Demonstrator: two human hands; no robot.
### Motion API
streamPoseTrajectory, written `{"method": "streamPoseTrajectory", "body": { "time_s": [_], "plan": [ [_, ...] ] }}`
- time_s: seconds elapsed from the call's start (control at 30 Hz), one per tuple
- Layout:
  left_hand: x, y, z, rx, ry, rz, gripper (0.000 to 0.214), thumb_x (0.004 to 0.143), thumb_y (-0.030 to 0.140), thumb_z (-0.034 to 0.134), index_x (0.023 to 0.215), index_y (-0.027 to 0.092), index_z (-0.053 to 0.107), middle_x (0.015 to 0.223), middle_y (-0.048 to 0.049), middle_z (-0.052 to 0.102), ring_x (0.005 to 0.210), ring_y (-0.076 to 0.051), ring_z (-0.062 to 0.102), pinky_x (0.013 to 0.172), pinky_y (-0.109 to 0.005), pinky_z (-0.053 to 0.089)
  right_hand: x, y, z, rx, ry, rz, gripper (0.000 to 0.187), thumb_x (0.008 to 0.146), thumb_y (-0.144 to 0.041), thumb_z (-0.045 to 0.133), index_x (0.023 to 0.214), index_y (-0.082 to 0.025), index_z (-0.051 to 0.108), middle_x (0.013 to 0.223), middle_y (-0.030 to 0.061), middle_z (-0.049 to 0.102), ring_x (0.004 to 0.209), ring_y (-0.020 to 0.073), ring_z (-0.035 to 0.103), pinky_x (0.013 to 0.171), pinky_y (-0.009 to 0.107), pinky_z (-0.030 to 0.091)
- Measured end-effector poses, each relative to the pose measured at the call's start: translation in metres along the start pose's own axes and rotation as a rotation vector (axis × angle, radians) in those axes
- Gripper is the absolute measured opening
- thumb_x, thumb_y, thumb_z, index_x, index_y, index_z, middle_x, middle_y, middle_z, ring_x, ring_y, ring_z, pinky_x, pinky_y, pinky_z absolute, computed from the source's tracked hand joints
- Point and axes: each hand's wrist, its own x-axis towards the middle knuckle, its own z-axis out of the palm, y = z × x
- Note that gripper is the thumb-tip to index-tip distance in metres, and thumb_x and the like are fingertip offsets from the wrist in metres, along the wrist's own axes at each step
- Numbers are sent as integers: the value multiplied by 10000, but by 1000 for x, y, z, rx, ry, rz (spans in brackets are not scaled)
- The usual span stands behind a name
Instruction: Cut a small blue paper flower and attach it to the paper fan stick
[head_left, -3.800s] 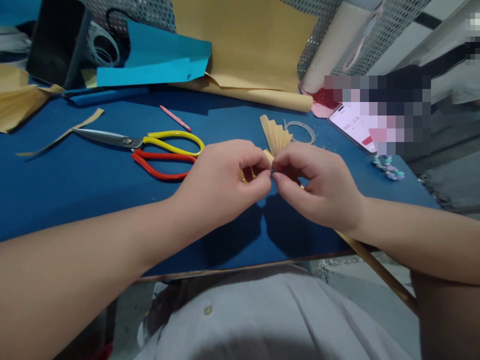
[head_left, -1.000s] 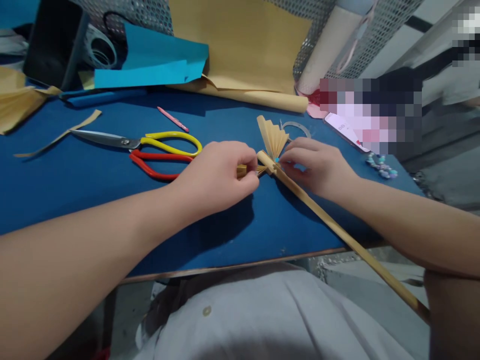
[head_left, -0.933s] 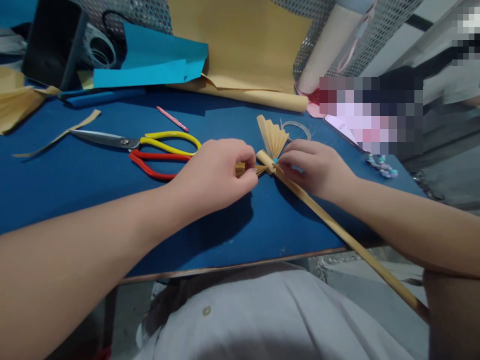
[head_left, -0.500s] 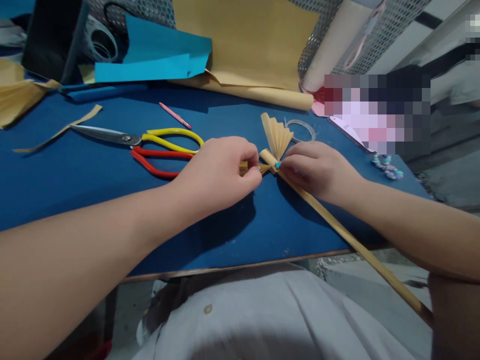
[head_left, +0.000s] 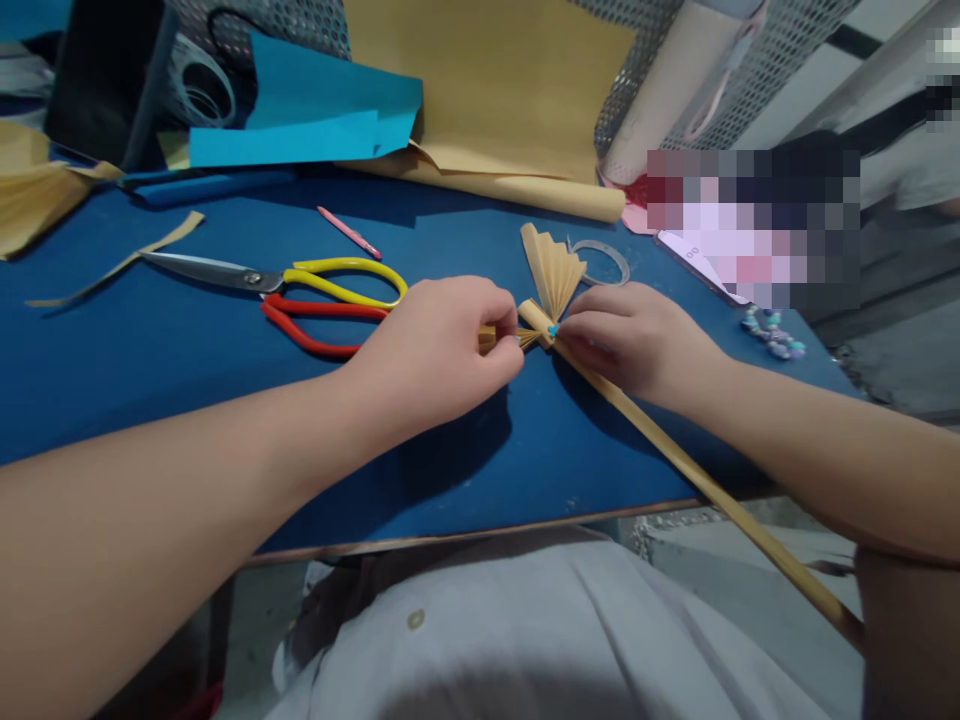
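A tan pleated paper fan (head_left: pixel 556 276) spreads upward from a small blue piece (head_left: pixel 553 330) near the upper end of a long tan stick (head_left: pixel 664 441). The stick runs down to the right, past the table edge. My left hand (head_left: pixel 450 340) is closed in a pinch around a second folded tan paper piece (head_left: pixel 528 337), left of the blue piece. My right hand (head_left: pixel 626 335) is closed beside the blue piece, fingertips against it or very close. What lies between those fingers is hidden.
Scissors (head_left: pixel 262 280) with yellow and red handles lie left of my hands. Behind are a pink pen (head_left: pixel 349 232), a clear ring (head_left: pixel 611 262), blue paper (head_left: pixel 322 110) and rolled tan paper (head_left: pixel 525 187). A phone (head_left: pixel 701 262) and a beaded string (head_left: pixel 774 335) are at right.
Almost nothing differs. Both hands keep their places at the pleated paper and the stick; only a very slight shift of the view shows.
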Motion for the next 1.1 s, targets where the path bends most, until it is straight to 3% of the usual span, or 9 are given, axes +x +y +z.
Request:
{"method": "streamPoseTrajectory", "body": {
  "time_s": [0.13,0.3,0.4,0.5,0.7,0.8,0.97,1.1],
  "plan": [
    [1,0,0,0,-1,4,131,803,280,567,749,216,668,818,-13,690,803,-204,617,673,-313,397,-1,-2,-9,17,-19,-3,187,908,-174,549,885,-192,733,903,88,716,804,205,646,687,344,399],
    [2,0,0,33,13,-22,130,797,278,565,738,216,663,796,-14,681,785,-205,606,670,-318,394,-6,0,-11,154,38,54,428,797,-90,513,1139,-176,757,1035,129,699,871,250,658,701,371,474],
    [7,-4,-3,71,44,-77,135,791,287,565,734,216,664,777,-22,676,746,-203,585,652,-325,378,-9,-1,-8,192,-23,74,438,809,-82,501,1132,-200,774,996,113,706,833,236,657,695,371,494],
    [13,-12,-8,96,87,-152,136,789,307,577,750,211,664,752,-30,664,708,-195,552,660,-339,372,-13,-3,-7,238,8,210,483,827,-61,470,1174,-230,760,1023,100,700,905,232,666,762,366,526],
    [20,-30,-28,91,146,-211,220,870,374,531,778,210,646,734,-1,596,726,-142,486,688,-345,376,-15,-4,-5,221,-98,213,555,802,-29,466,1270,-182,721,982,106,697,846,227,667,721,349,516],
    [22,-42,-38,101,122,-256,268,891,442,509,808,221,637,678,20,521,690,-120,425,629,-339,361,-17,-3,-3,209,-96,212,577,797,-32,464,1308,-170,692,986,104,690,842,213,664,723,331,519],
    [25,-55,-48,173,95,-341,307,889,428,452,889,218,676,785,10,589,732,-122,450,622,-334,385,-21,-4,-3,192,-75,187,543,828,-54,461,1298,-200,691,1011,101,695,864,217,664,721,335,514],
    [23,-59,-51,193,53,-356,371,890,519,425,929,238,664,802,40,583,738,-105,437,630,-320,400,-23,-10,-13,188,-62,177,468,866,-94,472,1264,-190,699,1000,102,699,854,214,666,715,333,507]
  ]
}}
